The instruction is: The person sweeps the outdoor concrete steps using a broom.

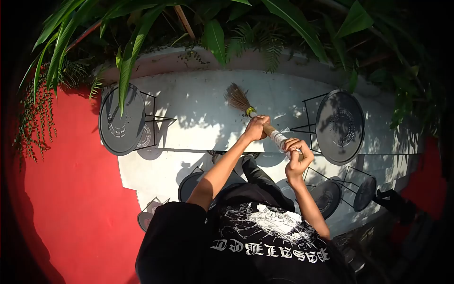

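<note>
A short broom (239,98) with brown bristles slants across the space ahead of me, its bristle end pointing up and left. A yellow-green binding (250,111) circles the base of the bristles. My left hand (257,128) is closed round the handle just behind that binding. Farther back, my right hand (298,155) grips the upper handle, which has a white wrapping (278,137) between the two hands. The bristles overlap the pale floor (203,90) in this view.
Round dark perforated tables stand left (122,120) and right (340,127) on thin legs. Lower round seats (326,198) are near my body. Leafy plants (215,40) overhang a low ledge (156,66) ahead. A red surface (80,184) lies left.
</note>
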Demonstrator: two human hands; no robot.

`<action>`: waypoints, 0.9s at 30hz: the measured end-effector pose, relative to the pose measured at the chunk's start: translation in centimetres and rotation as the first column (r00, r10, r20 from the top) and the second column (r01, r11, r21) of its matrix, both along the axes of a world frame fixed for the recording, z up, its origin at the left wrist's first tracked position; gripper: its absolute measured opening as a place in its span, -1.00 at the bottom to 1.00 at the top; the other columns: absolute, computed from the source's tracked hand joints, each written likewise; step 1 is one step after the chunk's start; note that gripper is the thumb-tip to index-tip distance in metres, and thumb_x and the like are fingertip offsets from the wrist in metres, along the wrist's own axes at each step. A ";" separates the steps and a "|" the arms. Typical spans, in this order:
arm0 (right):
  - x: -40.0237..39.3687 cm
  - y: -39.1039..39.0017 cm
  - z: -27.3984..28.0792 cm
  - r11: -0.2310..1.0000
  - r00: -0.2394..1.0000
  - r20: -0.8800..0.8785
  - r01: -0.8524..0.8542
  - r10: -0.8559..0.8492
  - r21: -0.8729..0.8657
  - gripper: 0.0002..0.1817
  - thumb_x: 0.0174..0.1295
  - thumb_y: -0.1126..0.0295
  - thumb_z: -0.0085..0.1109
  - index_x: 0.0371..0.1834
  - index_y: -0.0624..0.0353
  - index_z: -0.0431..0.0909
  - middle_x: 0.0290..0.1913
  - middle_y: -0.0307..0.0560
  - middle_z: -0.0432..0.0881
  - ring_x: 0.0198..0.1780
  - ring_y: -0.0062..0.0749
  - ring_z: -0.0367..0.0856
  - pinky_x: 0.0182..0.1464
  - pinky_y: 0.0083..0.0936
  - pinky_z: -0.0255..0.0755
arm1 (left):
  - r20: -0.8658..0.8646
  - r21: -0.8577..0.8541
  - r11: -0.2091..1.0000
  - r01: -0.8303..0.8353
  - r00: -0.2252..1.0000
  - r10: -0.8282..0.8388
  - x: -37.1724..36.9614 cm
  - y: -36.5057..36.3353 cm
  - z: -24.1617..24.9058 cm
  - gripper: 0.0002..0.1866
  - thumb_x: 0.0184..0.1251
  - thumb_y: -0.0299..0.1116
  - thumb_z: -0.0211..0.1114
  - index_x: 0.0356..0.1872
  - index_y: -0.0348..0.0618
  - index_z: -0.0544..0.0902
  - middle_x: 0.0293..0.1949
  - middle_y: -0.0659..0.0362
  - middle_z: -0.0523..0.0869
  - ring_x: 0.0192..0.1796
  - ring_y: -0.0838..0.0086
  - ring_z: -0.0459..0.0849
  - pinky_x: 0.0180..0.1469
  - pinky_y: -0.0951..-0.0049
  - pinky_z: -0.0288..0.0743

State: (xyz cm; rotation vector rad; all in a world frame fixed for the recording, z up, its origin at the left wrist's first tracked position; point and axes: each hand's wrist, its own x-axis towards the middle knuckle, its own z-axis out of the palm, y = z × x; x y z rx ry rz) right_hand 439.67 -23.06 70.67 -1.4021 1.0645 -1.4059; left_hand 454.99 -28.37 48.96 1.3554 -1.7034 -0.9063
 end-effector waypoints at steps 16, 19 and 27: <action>0.4 7.9 2.0 0.989 0.999 0.010 0.046 -0.048 0.138 -0.87 0.10 0.61 0.05 -0.57 0.33 0.36 -0.56 -0.03 0.55 -0.50 -0.31 0.51 -0.27 -0.41 0.47 | 0.000 0.101 0.875 0.474 0.879 -0.476 2.4 5.4 -1.8 -0.71 -0.08 -0.40 0.53 -0.35 -0.13 0.59 -0.28 0.06 0.66 -0.05 0.04 0.61 0.06 0.14 0.43; -1.8 13.0 9.2 0.955 0.969 -0.107 0.239 -0.223 0.176 -0.83 0.12 0.54 0.05 -0.59 0.31 0.36 -0.59 -0.04 0.53 -0.54 -0.35 0.49 -0.29 -0.44 0.44 | -0.365 0.006 0.782 0.624 0.729 -0.579 -6.8 12.1 1.6 -0.65 -0.16 -0.47 0.51 -0.30 -0.13 0.57 -0.29 0.08 0.66 -0.08 0.03 0.60 0.02 0.12 0.43; -2.5 18.1 21.4 0.928 0.915 -0.153 0.365 -0.373 -0.077 -0.68 0.26 0.25 0.23 -0.53 0.18 0.40 -0.64 -0.14 0.48 -0.60 -0.38 0.41 -0.23 -0.27 0.33 | -0.415 -0.022 0.609 0.793 0.547 -0.727 -10.7 15.1 15.6 -0.78 -0.04 -0.58 0.39 -0.33 -0.17 0.57 -0.27 0.08 0.70 -0.06 0.05 0.64 0.10 0.14 0.48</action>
